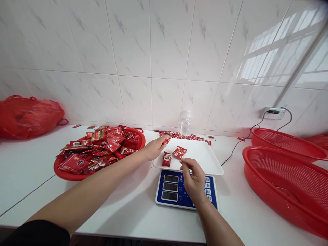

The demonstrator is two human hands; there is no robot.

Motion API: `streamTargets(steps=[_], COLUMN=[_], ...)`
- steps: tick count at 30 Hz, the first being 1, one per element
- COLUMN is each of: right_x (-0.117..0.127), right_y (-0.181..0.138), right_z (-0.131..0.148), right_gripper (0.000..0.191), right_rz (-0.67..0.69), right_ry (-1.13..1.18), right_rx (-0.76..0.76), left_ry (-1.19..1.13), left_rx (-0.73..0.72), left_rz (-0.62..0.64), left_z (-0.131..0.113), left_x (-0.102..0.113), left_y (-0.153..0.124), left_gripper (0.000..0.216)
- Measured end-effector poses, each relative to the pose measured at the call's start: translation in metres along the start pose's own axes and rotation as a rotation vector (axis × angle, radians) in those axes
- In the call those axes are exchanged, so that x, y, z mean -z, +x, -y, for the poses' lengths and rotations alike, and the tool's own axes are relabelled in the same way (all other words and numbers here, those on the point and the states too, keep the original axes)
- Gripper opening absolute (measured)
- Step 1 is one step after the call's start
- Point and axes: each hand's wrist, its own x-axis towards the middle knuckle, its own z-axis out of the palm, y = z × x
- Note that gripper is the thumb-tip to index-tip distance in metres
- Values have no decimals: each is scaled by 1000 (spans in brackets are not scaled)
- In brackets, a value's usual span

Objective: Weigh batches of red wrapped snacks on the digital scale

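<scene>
My left hand (155, 147) is over the left edge of the scale's white tray (202, 153), its fingers closed on a small red packet (166, 140) that shows only in part. With thumb and forefinger, my right hand (192, 176) pinches the lower corner of a patterned red sachet (180, 151) over the tray. A second red sachet (167, 159) with a pale round label lies on the tray beside it. Below my right hand is the scale's blue panel (184, 191), with three displays and partly covered keys.
A red basket (141, 138) heaped with red packets stands left. Red baskets (271, 191) stand right. Along the wall lie loose packets (176, 135) and a clear bottle (186, 123). A red plastic bag (30, 116) sits far left; a black cord (234, 150) runs to a wall socket (273, 113).
</scene>
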Motion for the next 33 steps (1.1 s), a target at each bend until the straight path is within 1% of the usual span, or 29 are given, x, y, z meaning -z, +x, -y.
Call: streamTargets(steps=[2,4,6,8,10,13,15,19,24,27,33], right_x=[0,-1,-2,-2,-2,-1,-1,-2,-2,-1,-1], right_y=[0,0,0,0,0,1,1,2,2,1,2], right_z=[0,-1,-2,-2,-2,-1,1,2,1,0,2], right_gripper=[16,16,16,17,17,18,19,20,23,23,21], right_rz=[9,14,17,21,24,25,27,38,39,39,41], right_ry=[4,12,21,26,26,26,26,26,32,26,32], right_rx=[-1,1,7,12,19,36,46,69,86,81,81], left_ry=[45,86,117,143,185,268,300,331,324,304,272], left_rx=[68,111,115,87,58,74,96,71,27,2,-49], left_rz=[-4,2,36,97,203,381,430,431,426,412,394], left_z=[2,4,5,4,3,-2,-5,-6,-3,-3,-8], left_x=[-8,-15,-21,-24,-25,-26,-28,-37,-45,-45,-41], left_y=[4,10,16,22,25,27,27,25,25,24,18], left_gripper=[42,38,34,36,45,70,80,84,70,67,69])
